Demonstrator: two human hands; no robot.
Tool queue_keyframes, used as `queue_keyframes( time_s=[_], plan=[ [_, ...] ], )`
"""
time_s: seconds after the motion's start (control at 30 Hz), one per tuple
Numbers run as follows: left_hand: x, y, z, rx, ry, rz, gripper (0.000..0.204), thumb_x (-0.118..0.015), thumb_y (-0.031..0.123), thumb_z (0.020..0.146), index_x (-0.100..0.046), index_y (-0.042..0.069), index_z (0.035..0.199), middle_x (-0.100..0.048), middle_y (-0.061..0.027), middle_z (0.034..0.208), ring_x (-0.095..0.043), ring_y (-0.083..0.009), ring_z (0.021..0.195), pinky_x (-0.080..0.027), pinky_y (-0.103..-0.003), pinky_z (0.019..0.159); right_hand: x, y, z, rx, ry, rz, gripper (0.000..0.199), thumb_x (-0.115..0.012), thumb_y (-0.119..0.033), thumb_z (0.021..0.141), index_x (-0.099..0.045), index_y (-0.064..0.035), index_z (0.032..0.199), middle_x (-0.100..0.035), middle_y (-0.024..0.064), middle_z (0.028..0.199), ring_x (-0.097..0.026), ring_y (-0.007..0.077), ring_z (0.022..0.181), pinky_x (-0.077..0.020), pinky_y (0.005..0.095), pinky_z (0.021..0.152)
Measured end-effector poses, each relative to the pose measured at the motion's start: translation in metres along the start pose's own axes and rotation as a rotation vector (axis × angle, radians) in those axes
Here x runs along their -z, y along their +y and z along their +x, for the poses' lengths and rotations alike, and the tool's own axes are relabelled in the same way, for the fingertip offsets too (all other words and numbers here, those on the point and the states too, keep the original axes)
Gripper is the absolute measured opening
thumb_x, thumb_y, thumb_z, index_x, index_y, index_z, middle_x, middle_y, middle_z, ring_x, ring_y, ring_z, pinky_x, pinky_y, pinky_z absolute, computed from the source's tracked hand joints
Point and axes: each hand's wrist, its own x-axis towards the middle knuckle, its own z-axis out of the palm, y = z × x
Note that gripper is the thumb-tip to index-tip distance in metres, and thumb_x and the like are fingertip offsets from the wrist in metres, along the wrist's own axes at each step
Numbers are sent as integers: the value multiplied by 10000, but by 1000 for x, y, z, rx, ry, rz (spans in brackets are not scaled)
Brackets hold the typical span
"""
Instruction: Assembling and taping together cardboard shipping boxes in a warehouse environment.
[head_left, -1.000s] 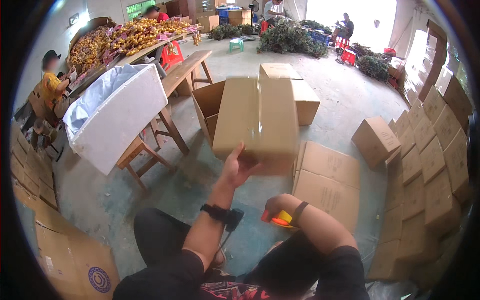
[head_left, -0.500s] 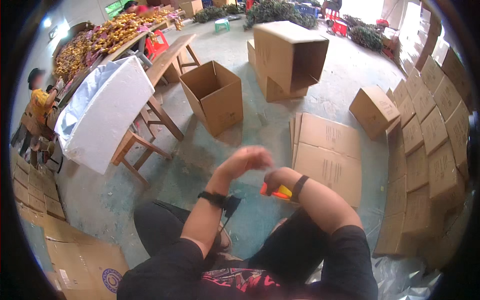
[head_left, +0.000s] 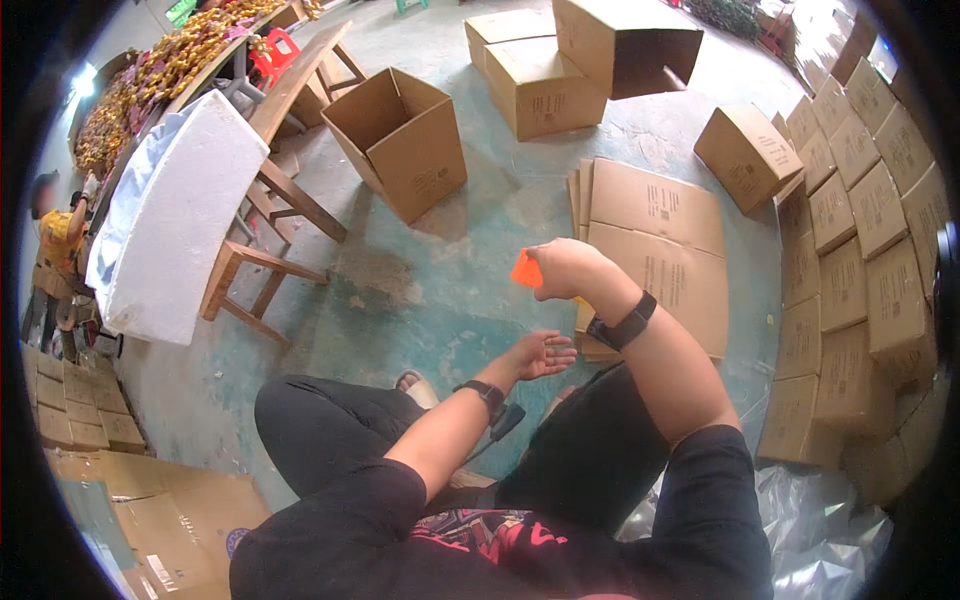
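Note:
My right hand (head_left: 570, 268) is raised in front of me, its fingers wrapped round an orange thing (head_left: 525, 268). A flared orange part sticks out past the thumb side, and a bit of yellow shows below the wrist; its kind I cannot make out. Lower and to the left, my left hand (head_left: 545, 355) lies palm up over my lap, fingers spread and holding nothing. Just beyond and right of my right hand, a stack of flattened cardboard cartons (head_left: 665, 285) rests on the floor.
An open carton (head_left: 410, 160) stands ahead on the left, beside wooden benches (head_left: 265, 270) and a white foam box (head_left: 185, 230). More cartons (head_left: 545, 95) sit farther ahead. A wall of stacked cartons (head_left: 840, 220) lines the right. At far left is another person (head_left: 58, 240).
My hands have moved apart: the right rose with the orange thing, while the left dropped toward my lap and turned palm up. The view has tilted downward.

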Motion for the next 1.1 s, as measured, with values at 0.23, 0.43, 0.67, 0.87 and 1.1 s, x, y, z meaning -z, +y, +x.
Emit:
queue_keyframes(
  time_s=[0.23, 0.43, 0.67, 0.87, 1.1],
  plan=[
    [-12, 0, 61, 0, 208, 175, 488, -484, 370, 1017, -468, 42, 1378, -522, -179, 1361, -601, -297, 1167, -520, -412, 937, 7, 3, -21, -11, -42, 88, 385, -751, -239, 677, -693, -52, 1009, -727, 163, 877, -708, 344, 850, -580, 444, 754],
    [17, 8, 108, -125, 65, 239, 549, -622, 324, 974, -440, 95, 1439, -512, -149, 1406, -566, -276, 1237, -480, -414, 1018, 22, -12, -30, -6, -104, 126, 406, -725, -176, 682, -662, -45, 1062, -724, 167, 920, -705, 350, 895, -580, 446, 769],
    [1, 1, 130, -236, 12, 153, 559, -641, 311, 962, -442, 101, 1441, -511, -140, 1413, -560, -266, 1245, -477, -410, 1024, 25, 0, -25, -51, -219, 164, 664, -730, -194, 694, -538, -27, 1308, -648, 244, 1026, -673, 391, 897, -560, 451, 762],
    [-3, -1, 120, -367, 11, 88, 569, -658, 300, 952, -444, 106, 1443, -509, -133, 1420, -556, -257, 1252, -474, -407, 1028, 23, 4, -18, -92, -228, 211, 425, -738, -120, 674, -635, -11, 1072, -703, 207, 921, -700, 357, 916, -578, 458, 772],
    [-32, -2, 113, -559, -4, 31, 582, -677, 287, 941, -446, 111, 1445, -508, -124, 1427, -551, -247, 1260, -471, -403, 1034, 16, 14, -15, -62, -166, 188, 468, -736, -125, 679, -623, -9, 1118, -682, 231, 949, -686, 384, 911, -576, 455, 781]
  ],
)
